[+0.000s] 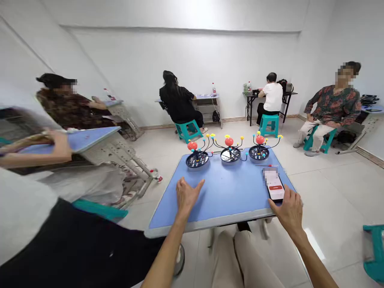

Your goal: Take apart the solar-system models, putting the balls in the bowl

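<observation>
My left hand (pixel 187 196) hovers over or rests on the left part of the blue desk (pixel 225 192), thumb spread from the fingers and nothing in it. At the desk's right edge, my right hand (pixel 289 208) is open beside the lower end of a smartphone (pixel 275 182) with a lit screen; whether it touches the phone I cannot tell. Along the far edge stand three solar system models: a left one (pixel 197 159), a middle one (pixel 230 155) and a right one (pixel 259 153). Each has a round black base, a red ball and curved arms with small coloured balls.
A red-and-white pen (pixel 270 165) lies behind the phone. Close on my left, a person in black trousers (pixel 90 248) sits at another desk (pixel 93 138). More people sit on teal stools (pixel 189 130) around the room. A bottle (pixel 156 175) lies on the floor.
</observation>
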Demonstrator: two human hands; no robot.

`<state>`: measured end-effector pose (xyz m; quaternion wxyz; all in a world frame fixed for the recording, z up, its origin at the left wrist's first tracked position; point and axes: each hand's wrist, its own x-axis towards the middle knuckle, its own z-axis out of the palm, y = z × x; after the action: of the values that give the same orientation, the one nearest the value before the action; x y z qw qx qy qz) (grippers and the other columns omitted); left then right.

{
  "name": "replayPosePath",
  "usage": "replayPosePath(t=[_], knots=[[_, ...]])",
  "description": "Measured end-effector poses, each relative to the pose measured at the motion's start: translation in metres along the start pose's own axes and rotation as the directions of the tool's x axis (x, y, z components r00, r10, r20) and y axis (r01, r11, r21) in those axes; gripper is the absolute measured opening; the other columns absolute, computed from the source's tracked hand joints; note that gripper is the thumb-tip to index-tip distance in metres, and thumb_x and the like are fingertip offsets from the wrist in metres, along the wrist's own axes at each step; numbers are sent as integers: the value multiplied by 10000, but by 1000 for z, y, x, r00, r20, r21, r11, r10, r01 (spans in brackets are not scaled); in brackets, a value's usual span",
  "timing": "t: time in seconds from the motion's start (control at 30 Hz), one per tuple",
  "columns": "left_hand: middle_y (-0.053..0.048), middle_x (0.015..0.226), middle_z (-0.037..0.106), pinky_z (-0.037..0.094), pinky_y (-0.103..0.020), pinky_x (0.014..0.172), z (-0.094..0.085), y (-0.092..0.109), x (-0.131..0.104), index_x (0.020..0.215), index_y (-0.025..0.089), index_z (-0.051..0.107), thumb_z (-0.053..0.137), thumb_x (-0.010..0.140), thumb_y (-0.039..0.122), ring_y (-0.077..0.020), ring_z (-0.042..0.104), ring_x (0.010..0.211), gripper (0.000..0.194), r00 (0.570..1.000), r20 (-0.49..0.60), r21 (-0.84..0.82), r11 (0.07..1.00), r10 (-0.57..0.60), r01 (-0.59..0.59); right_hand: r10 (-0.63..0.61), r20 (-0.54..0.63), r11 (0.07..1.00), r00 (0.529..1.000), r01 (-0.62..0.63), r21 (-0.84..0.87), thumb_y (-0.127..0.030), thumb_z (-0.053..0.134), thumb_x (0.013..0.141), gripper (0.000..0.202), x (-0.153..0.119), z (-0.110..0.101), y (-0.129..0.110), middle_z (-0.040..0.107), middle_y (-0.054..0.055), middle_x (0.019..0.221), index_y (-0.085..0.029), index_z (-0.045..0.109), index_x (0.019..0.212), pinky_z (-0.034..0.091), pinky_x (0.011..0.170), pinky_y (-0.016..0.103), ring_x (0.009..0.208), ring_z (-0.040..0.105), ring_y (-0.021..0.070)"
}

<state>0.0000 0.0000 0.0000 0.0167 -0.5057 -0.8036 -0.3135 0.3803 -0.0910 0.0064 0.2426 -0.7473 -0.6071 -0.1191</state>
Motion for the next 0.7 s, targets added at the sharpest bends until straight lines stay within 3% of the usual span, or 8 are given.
replayPosePath(t=[0.23,0.47,0.57,0.7], knots=[[-330,1409,438,297,-466,1128,11,20,41,1397,-30,305,679,669,651,-390,389,1368,1065,997,4,66,995,-78,78,-27,-46,1000,999,28,11,-598,516,855,729,-6,2,5,607,209,1117,-52,460,1334,420,845,441,1000,516,338],[-298,1435,431,261,-442,1144,23,27,63,1415,37,285,722,622,659,-370,363,1392,1099,992,-17,8,992,-124,124,-79,-121,997,990,80,10,-796,278,836,945,-5,2,12,615,263,1104,-15,494,1323,463,749,485,962,548,395],[-299,1444,418,252,-447,1153,28,28,71,1421,25,267,747,600,638,-375,348,1400,1132,995,-30,-24,995,-93,92,-84,-185,995,979,92,38,-798,286,835,940,-2,-7,9,605,271,1132,-29,499,1331,477,739,498,979,556,403],[-294,1471,385,279,-444,1145,33,27,80,1437,31,236,764,605,590,-368,338,1412,1132,998,-32,-65,996,-57,55,-155,-270,970,950,198,138,-728,362,873,834,3,-19,-3,600,255,1158,-51,496,1340,487,799,506,1030,552,388]])
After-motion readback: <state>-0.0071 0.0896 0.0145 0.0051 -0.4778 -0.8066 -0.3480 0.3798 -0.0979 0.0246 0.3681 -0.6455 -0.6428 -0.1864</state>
